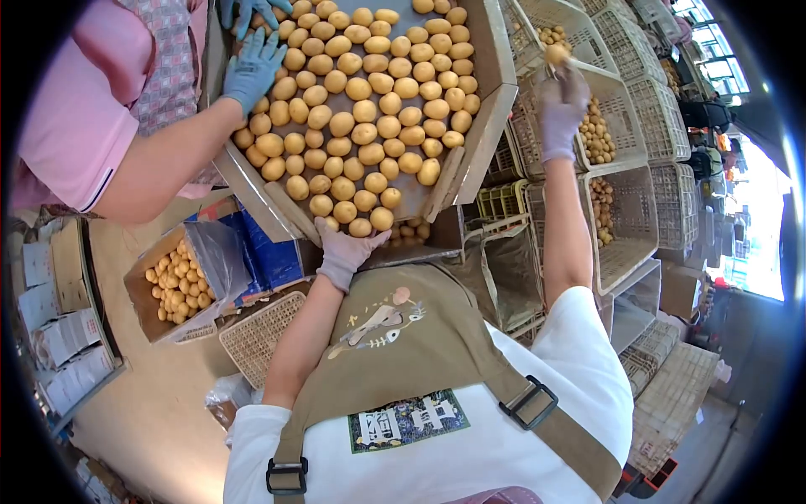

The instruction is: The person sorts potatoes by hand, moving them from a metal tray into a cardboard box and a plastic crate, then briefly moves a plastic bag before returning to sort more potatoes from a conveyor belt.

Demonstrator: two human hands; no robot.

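Note:
Round yellow potatoes (363,133) cover a wide sorting tray (489,92) in front of me. At the tray's near lip my left hand (346,254), in a pale glove, has its thumb and fingers spread just below the nearest potatoes. My right hand (562,109), gloved and somewhat blurred, reaches out to the right over the plastic crates, with a potato (557,55) at its fingertips. Below that hand, a crate (625,126) holds a heap of potatoes, and a nearer crate (634,227) holds smaller ones.
A co-worker's blue-gloved hand (254,69) rests at the tray's left side, among the potatoes. Down to the left stands a lined carton (143,290) of potatoes beside an upturned crate (260,336). Stacked crates (667,118) line the right side.

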